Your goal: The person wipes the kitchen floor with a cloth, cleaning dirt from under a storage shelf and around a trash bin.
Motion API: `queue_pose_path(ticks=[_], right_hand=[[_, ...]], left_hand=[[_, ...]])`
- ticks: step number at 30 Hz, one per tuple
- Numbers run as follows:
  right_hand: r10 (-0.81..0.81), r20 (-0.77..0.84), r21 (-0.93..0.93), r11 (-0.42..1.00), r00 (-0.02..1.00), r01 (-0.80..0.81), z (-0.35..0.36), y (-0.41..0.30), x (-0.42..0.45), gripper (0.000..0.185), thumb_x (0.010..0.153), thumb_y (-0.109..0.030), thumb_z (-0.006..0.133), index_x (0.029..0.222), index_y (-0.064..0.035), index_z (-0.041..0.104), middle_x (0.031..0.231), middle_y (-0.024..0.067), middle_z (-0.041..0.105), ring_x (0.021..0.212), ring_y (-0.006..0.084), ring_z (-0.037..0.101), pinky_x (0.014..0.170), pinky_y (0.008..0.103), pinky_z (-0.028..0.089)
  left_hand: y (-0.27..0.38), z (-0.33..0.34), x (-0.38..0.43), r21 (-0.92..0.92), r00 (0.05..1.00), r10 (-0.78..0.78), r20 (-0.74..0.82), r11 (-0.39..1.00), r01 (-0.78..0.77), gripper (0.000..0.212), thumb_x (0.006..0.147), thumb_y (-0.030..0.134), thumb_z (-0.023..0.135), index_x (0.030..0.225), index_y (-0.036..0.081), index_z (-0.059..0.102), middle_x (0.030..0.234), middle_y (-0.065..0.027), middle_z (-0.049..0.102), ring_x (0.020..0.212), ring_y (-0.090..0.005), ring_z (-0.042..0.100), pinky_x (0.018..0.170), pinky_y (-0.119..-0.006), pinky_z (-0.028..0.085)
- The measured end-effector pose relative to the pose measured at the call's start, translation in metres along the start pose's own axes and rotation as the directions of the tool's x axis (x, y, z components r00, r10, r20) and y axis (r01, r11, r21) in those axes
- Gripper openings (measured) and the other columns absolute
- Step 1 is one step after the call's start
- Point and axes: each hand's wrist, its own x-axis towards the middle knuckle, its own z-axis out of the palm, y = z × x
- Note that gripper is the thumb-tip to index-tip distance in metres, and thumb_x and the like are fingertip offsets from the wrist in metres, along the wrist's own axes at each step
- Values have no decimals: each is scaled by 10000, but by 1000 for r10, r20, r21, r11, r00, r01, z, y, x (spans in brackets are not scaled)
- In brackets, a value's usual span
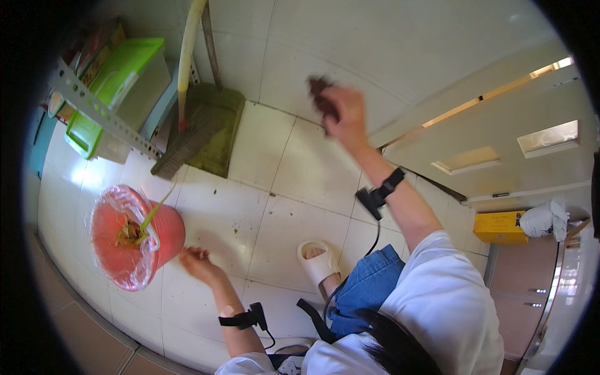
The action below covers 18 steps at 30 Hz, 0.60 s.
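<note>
My right hand (348, 115) is raised over the floor near the wall and grips a dark brown, ragged-edged thing (323, 98). Motion blur hides what exactly that thing is. Low on the left, my left hand (199, 265), fingers partly curled, is beside the lower part of a pink plastic bucket (169, 232). Whether it touches the bucket or holds something small, I cannot tell. The bucket is tilted with its mouth facing left and is lined with a clear plastic bag (145, 274). Yellow-green plant scraps (129, 232) lie inside, and one long stalk (157, 208) sticks out over the rim.
A broom (187, 145) leans in a dirty dustpan (218, 136). Behind them, a perforated metal shelf (110, 110) holds bins with green lids (136, 56). Small green bits (236, 230) dot the tiled floor. At right are a white door (497, 145) and a yellow box (499, 227).
</note>
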Motion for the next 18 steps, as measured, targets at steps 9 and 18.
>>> queue_pose_path(ticks=[9, 18], right_hand=[[-259, -145, -581, 803, 955, 130, -23, 85, 99, 372, 728, -74, 624, 1099, -105, 630, 1193, 47, 571, 1256, 272, 457, 1032, 519, 303], [-441, 41, -605, 703, 896, 374, -72, 78, 164, 303, 783, -179, 626, 1080, -127, 660, 1344, -27, 528, 1309, 175, 427, 1065, 447, 347]], left_hand=[[81, 227, -83, -118, 501, 366, 784, 881, -459, 116, 964, 64, 512, 1070, 29, 543, 898, -20, 556, 766, -69, 515, 630, -205, 430], [111, 289, -110, -93, 219, 426, 878, 600, -795, 207, 877, 5, 569, 1080, 35, 596, 1093, -92, 567, 932, -184, 566, 671, -252, 477]])
